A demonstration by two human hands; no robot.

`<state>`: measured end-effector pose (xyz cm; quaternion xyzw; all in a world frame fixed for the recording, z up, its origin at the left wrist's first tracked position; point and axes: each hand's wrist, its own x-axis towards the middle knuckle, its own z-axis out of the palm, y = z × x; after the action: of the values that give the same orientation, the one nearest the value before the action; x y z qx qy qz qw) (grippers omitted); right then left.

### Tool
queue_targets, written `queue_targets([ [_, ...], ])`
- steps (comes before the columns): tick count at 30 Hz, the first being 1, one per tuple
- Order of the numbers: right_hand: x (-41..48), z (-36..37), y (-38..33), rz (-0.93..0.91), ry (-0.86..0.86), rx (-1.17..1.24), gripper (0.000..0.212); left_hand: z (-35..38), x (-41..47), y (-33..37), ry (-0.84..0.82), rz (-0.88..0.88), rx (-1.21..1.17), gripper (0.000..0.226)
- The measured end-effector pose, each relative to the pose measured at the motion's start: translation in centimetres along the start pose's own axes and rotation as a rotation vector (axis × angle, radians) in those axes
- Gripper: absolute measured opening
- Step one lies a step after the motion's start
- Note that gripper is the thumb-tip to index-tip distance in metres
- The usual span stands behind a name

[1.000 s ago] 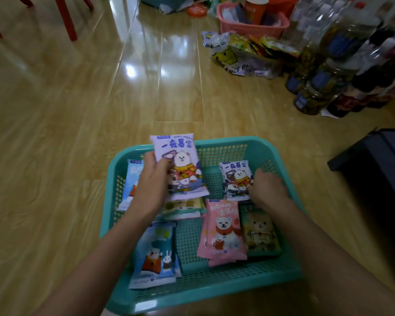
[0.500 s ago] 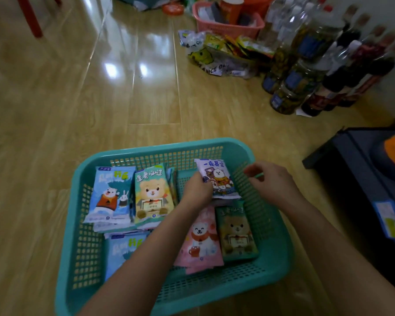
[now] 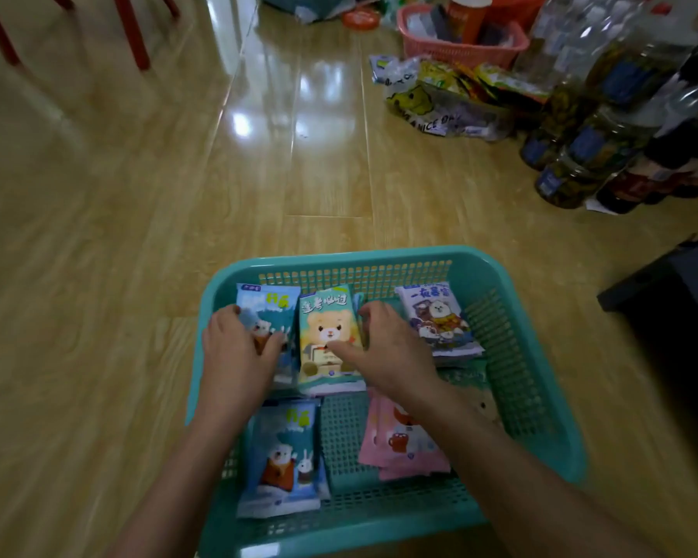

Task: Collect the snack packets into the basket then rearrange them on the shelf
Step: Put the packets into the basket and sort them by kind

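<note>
Your left hand [image 3: 238,352] grips the blue bear packet [image 3: 269,302]; your right hand [image 3: 387,348] pinches the green bear packet [image 3: 325,316]. Both look light, soft, slippery: hold the edges.

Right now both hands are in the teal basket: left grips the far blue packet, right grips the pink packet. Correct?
Not the pink one: the head view shows the right hand gripping the green packet; the pink packet lies in the near row. Left hand on the far blue packet, both in the teal basket: correct.
</note>
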<state>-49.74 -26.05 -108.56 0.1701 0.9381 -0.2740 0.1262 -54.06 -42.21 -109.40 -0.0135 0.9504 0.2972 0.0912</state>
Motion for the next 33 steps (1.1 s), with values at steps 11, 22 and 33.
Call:
queue_targets([
  [11,1.1,1.6,-1.7,0.087,0.031,0.073,0.05,-0.9,2.7,0.5,-0.124,0.0,0.203,0.066],
  [22,-3.8,-1.9,2.3,0.083,0.175,0.71,0.026,-2.4,-4.6,-2.4,-0.182,-0.021,-0.273,0.023],
  [33,-10.3,-4.4,10.0,0.343,0.177,0.305,0.025,0.5,-8.1,-4.3,-0.222,0.045,0.219,0.055],
])
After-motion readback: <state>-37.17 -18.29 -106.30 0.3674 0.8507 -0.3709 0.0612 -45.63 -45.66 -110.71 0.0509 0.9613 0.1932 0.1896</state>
